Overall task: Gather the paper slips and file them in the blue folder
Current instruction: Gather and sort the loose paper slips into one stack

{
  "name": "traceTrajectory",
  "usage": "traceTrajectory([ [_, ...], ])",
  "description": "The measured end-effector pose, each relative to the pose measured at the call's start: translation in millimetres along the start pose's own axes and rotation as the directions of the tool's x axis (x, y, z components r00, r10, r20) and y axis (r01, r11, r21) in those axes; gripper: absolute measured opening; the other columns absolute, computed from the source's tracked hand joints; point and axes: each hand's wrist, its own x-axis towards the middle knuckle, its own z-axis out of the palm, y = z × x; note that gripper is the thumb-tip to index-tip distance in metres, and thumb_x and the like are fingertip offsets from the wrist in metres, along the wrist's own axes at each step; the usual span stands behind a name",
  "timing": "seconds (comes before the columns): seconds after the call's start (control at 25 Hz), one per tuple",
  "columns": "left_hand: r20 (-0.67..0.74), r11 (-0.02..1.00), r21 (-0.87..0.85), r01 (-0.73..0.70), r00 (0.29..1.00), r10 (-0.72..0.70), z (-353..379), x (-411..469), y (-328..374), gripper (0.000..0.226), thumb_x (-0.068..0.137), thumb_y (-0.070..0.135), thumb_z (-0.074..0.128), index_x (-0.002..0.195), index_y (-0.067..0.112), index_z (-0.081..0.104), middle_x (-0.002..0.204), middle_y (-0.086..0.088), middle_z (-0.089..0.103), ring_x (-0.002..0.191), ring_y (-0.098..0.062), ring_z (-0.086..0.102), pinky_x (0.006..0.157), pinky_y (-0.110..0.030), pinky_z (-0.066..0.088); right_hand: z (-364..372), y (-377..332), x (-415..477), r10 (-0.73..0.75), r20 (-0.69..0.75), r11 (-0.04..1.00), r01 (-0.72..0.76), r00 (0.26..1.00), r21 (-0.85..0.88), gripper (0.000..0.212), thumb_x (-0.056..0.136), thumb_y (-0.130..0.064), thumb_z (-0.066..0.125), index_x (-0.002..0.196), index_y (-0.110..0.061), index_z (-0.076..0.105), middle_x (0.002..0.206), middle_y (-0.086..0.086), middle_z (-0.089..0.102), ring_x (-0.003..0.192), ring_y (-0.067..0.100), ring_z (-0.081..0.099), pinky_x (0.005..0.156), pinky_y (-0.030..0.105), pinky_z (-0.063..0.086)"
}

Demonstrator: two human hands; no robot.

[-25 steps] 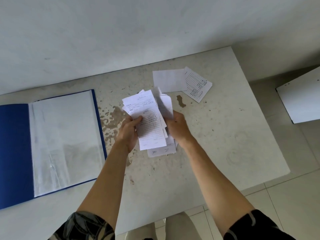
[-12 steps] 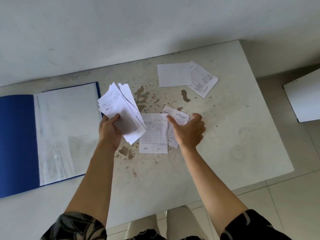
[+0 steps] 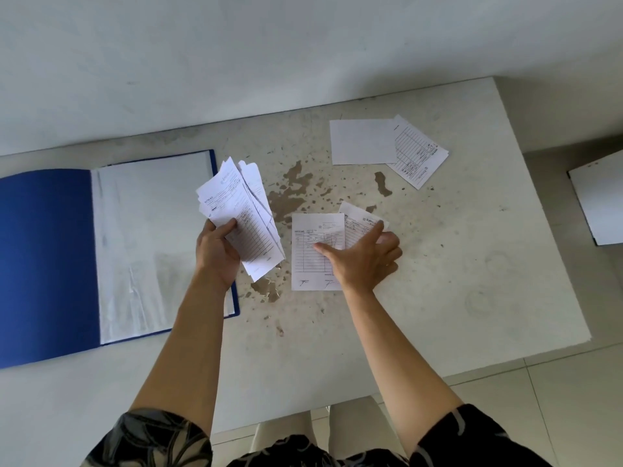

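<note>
Gathering printed white paper slips beside open blue plastic folder [image 3: 47, 261].
Left hand [image 3: 215, 254] fingers clamped round fanned stack [image 3: 241, 214], freeing right hand [image 3: 362, 261], fingers spread, pressing two loose slips [image 3: 313, 251] on worktop [image 3: 472, 281].

- Left hand [image 3: 215, 254] grips a fanned stack of slips [image 3: 241, 214], lifted at centre frame.
- Right hand [image 3: 362, 257] spreads flat over two printed slips [image 3: 315, 252] on the stained table [image 3: 472, 264].
- Blue folder [image 3: 47, 257] lies open at left, clear sleeve showing.
- Upper right: a blank slip [image 3: 362, 141] overlaps a ruled slip [image 3: 419, 153].
</note>
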Motion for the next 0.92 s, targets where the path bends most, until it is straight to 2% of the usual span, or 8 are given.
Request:
traceTrajectory([
  [0.12,0.018,0.999,0.045,0.006,1.0,-0.007,-0.3,-2.0,4.3,0.039,0.097,-0.002,0.047,0.129,0.016,0.061,0.117,-0.004,0.07,0.1,-0.021,0.066,0.084,-0.036,0.053,10.3,12.8,-5.5,-0.074,-0.086,0.997,0.073,0.994,-0.012,0.122,0.053,-0.083,0.079,0.149,-0.016,0.044,0.142,0.013,0.038,0.127,0.033,0.036,0.103,0.049,0.037],
  [0.24,0.032,0.997,0.081,0.016,0.999,-0.019,-0.4,0.4,5.0,0.036,0.097,-0.001,0.048,0.124,0.017,0.063,0.112,-0.003,0.071,0.097,-0.021,0.066,0.08,-0.036,0.052,16.0,11.6,-10.4,-0.131,-0.136,0.991,0.134,0.982,0.016,0.091,0.06,-0.074,0.082,0.137,-0.029,0.061,0.139,0.012,0.043,0.125,0.033,0.038,0.098,0.047,0.038],
  [0.32,0.043,0.994,0.108,0.015,0.999,-0.02,-0.6,3.6,5.7,0.036,0.098,-0.001,0.048,0.124,0.018,0.063,0.111,-0.002,0.071,0.098,-0.022,0.065,0.078,-0.036,0.052,15.2,6.4,-12.1,-0.142,-0.109,0.989,0.147,0.984,0.036,0.077,0.066,-0.062,0.086,0.134,-0.033,0.063,0.14,0.013,0.043,0.125,0.033,0.04,0.096,0.044,0.039],
  [0.44,0.048,0.987,0.157,0.025,0.998,-0.033,0.0,5.1,7.6,0.038,0.098,0.0,0.05,0.13,0.017,0.062,0.117,-0.001,0.07,0.102,-0.023,0.063,0.079,-0.036,0.051,8.6,-4.1,-13.6,-0.199,-0.007,0.962,0.197,0.98,0.188,0.085,0.077,-0.028,0.086,0.151,-0.029,0.045,0.133,0.012,0.045,0.115,0.027,0.047,0.089,0.03,0.041],
  [0.52,0.07,0.984,0.173,0.04,0.996,-0.053,0.0,5.2,7.3,0.037,0.098,0.0,0.05,0.129,0.016,0.062,0.118,-0.002,0.069,0.101,-0.023,0.064,0.08,-0.037,0.052,-0.1,-11.0,-10.4,-0.165,0.03,0.931,0.146,0.986,0.335,0.096,0.079,-0.007,0.079,0.158,-0.028,0.029,0.13,0.01,0.045,0.107,0.022,0.05,0.076,0.017,0.044],
  [0.64,0.149,0.977,0.198,0.081,0.983,-0.112,7.5,2.0,8.8,0.028,0.098,-0.001,0.051,0.122,0.009,0.064,0.109,-0.003,0.072,0.097,-0.023,0.067,0.077,-0.036,0.055,-19.5,-19.8,-4.5,-0.07,0.116,0.838,-0.004,0.991,0.546,0.101,0.077,-0.003,0.083,0.157,-0.028,0.026,0.122,0.007,0.063,0.1,0.021,0.066,0.071,0.022,0.056],
  [0.8,0.224,0.948,0.292,0.124,0.955,-0.193,28.3,-0.7,2.9,0.022,0.098,0.001,0.056,0.116,0.006,0.068,0.109,-0.008,0.073,0.102,-0.027,0.067,0.087,-0.041,0.057,-41.7,-38.8,-7.9,-0.123,0.321,0.693,-0.15,0.939,0.705,0.063,0.085,-0.003,0.079,0.138,-0.024,0.053,0.091,-0.002,0.076,0.078,0.011,0.075,0.069,0.033,0.063],
  [0.92,0.239,0.918,0.365,0.152,0.938,-0.25,49.9,-2.7,1.4,0.023,0.096,0.008,0.06,0.117,0.011,0.07,0.114,-0.008,0.071,0.109,-0.03,0.063,0.093,-0.046,0.055,-52.2,-55.4,-11.5,-0.259,0.384,0.697,-0.103,0.886,0.71,0.033,0.098,-0.009,0.063,0.128,-0.022,0.061,0.095,0.005,0.078,0.084,0.019,0.077,0.065,0.034,0.064],
])
